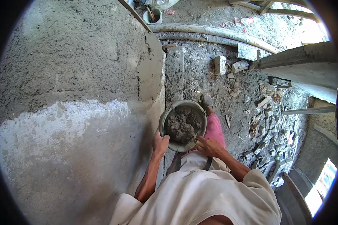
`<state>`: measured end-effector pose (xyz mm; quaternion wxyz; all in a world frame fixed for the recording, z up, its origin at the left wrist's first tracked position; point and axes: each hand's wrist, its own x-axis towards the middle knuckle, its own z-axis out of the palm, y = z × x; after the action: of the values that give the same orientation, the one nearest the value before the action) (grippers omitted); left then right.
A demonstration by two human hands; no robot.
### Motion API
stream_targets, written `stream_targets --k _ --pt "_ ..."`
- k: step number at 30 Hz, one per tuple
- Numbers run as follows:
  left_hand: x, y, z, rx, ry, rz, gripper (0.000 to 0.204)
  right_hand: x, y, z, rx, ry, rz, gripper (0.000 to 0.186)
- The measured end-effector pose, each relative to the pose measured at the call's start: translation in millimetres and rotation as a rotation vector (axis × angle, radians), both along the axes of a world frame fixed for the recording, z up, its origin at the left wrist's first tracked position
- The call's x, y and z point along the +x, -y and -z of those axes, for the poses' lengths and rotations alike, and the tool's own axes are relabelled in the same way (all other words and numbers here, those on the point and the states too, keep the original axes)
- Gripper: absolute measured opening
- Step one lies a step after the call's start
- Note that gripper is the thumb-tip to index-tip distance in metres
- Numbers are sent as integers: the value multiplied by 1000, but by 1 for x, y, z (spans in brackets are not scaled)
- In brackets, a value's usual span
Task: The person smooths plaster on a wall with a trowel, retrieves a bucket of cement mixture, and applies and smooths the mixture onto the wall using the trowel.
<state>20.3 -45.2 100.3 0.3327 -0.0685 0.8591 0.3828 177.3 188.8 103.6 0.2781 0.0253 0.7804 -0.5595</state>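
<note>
A round plastic bucket (162, 123) is held out in front of my waist, with grey, lumpy wet mortar (182, 125) inside it. My left hand (160, 141) grips the bucket's left rim, its fingers partly hidden behind it. My right hand (206, 145) is closed on the lower right of the same rim. A partly plastered concrete wall (60, 67), pale across its lower band, rises just to my left. My leg in pink trousers (216, 127) shows beyond the bucket's right side.
Rubble (266, 135) and pale blocks (220, 64) lie on the dirt floor at right. Long pipes (199, 30) cross the far ground near a pail (146, 17) holding tools. A concrete beam (296, 60) and a metal bar (308, 110) jut in from the right.
</note>
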Motion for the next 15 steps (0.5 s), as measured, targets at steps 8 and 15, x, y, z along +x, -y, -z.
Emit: stream_targets --k 8,15 --pt "1 -2 33 248 -48 -349 57 -28 -13 -35 -592 486 256 34" --pt "-31 -22 10 203 294 -680 74 -40 -14 -11 -796 490 532 29"
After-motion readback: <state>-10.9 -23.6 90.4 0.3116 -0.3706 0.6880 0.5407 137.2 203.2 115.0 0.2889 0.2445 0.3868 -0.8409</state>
